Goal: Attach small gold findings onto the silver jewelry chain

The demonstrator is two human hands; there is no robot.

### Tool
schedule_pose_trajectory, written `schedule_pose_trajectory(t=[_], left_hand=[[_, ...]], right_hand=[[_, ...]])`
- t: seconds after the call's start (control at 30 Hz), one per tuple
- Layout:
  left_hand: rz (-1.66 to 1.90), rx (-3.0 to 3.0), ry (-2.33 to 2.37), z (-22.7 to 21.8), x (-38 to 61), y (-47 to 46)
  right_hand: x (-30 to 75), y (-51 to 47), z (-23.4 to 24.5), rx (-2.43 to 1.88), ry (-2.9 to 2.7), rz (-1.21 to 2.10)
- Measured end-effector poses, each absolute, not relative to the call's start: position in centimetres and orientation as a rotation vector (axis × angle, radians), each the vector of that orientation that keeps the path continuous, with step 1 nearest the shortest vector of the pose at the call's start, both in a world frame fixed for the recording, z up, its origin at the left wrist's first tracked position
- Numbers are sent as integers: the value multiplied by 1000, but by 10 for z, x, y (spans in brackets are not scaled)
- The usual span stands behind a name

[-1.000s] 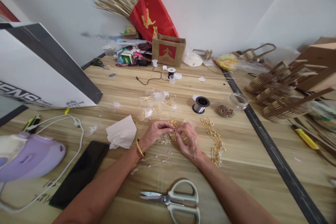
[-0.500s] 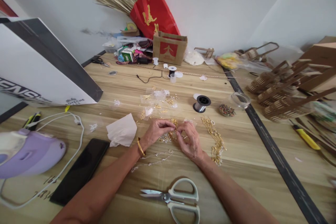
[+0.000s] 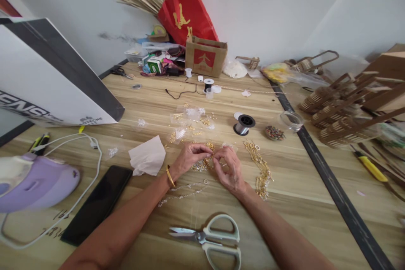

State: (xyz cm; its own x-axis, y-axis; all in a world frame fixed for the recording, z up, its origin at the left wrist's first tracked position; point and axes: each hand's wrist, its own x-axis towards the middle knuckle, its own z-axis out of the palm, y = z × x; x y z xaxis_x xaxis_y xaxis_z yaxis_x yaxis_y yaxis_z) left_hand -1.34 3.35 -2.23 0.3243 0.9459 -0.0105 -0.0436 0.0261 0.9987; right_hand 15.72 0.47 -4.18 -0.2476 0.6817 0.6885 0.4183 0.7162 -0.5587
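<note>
My left hand (image 3: 189, 158) and my right hand (image 3: 230, 169) meet fingertip to fingertip over a small heap of gold and silver chain pieces (image 3: 202, 163) on the wooden table (image 3: 300, 185). Both hands pinch something tiny between thumb and finger; I cannot make out what. A gold bangle (image 3: 170, 176) sits on my left wrist. A silver chain (image 3: 182, 191) lies just below my left hand. A long gold chain (image 3: 261, 169) lies to the right of my right hand.
White-handled scissors (image 3: 211, 238) lie near the front edge. A black phone (image 3: 98, 203), a white tissue (image 3: 147, 157), a purple device (image 3: 34, 181) with white cable sit left. A wire spool (image 3: 243, 124), beads (image 3: 274, 133) and a glass dish (image 3: 291, 120) lie beyond.
The hands stay pinched together over the chain heap with only small finger movement. The view has shifted slightly.
</note>
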Motion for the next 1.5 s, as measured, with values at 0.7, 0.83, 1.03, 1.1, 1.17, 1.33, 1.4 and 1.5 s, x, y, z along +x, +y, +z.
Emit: schedule_pose_trajectory(t=[0.7, 0.83, 1.03, 1.1, 1.17, 1.33, 1.4, 1.5], left_hand=[[1001, 1307, 947, -24, -13, 33], [996, 1314, 937, -23, -13, 33], [1003, 1290, 948, -22, -12, 33], [1004, 1292, 946, -22, -13, 33], [1006, 1293, 942, -22, -13, 33], [1008, 1296, 949, -22, -13, 33], [1015, 1299, 958, -23, -13, 33], [1021, 1306, 963, -24, -13, 34]], right_hand=[[157, 6, -43, -866, -1883, 307], [157, 6, -43, -860, -1886, 303], [158, 4, -42, -858, -1888, 310], [158, 5, -42, -853, -1888, 310], [158, 5, -43, -847, -1884, 304], [158, 6, -43, -846, -1876, 295], [157, 6, -43, -845, -1877, 298], [157, 5, -43, -854, -1885, 309]])
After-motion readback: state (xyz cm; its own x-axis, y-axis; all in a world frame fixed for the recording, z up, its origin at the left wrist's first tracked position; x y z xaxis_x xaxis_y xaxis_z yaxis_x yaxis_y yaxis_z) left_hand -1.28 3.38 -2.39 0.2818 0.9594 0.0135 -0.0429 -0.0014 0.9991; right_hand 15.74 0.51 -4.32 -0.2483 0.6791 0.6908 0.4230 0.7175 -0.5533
